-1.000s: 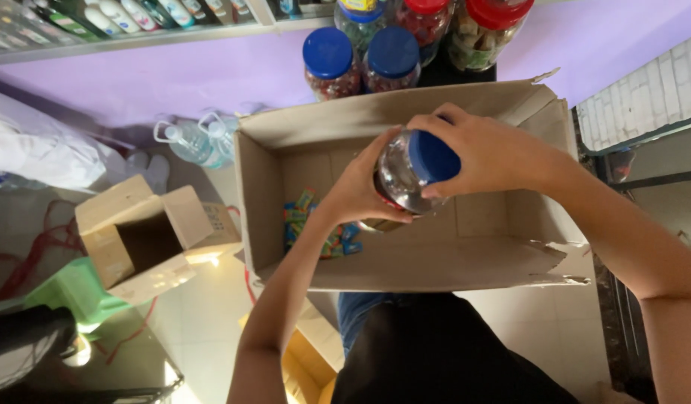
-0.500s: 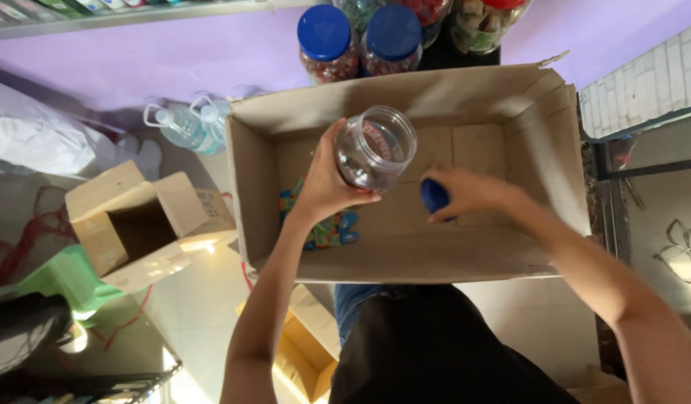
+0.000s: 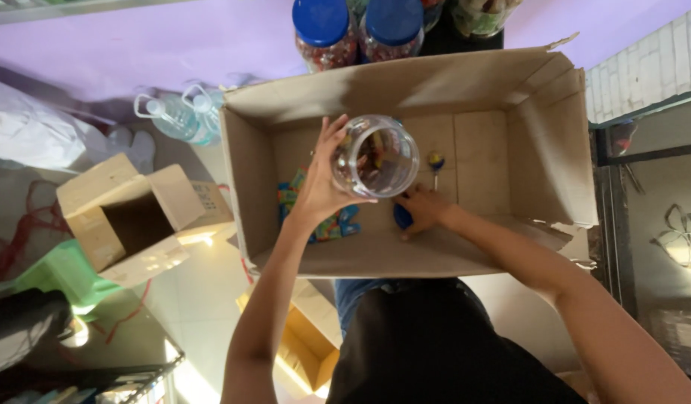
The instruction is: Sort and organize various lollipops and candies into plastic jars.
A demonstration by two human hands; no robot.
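Observation:
My left hand (image 3: 321, 187) holds a clear plastic jar (image 3: 375, 155) by its side, open mouth toward me, sweets showing inside, above a large open cardboard box (image 3: 551, 150). My right hand (image 3: 426, 208) is down inside the box, holding the jar's blue lid (image 3: 402, 217) against the box floor. A lollipop (image 3: 435, 162) lies just beyond that hand. Colourful candy packets (image 3: 332, 221) lie on the box floor under my left wrist.
Two blue-lidded jars of sweets (image 3: 324, 31) stand beyond the box against a purple wall. A smaller open cardboard box (image 3: 129, 217) lies to the left, with clear water bottles (image 3: 173, 116) behind it. A tiled wall and metal frame (image 3: 645, 120) are on the right.
My right hand took the blue lid off the jar and carried it down into the box. The jar stayed in my left hand, now with its mouth uncovered.

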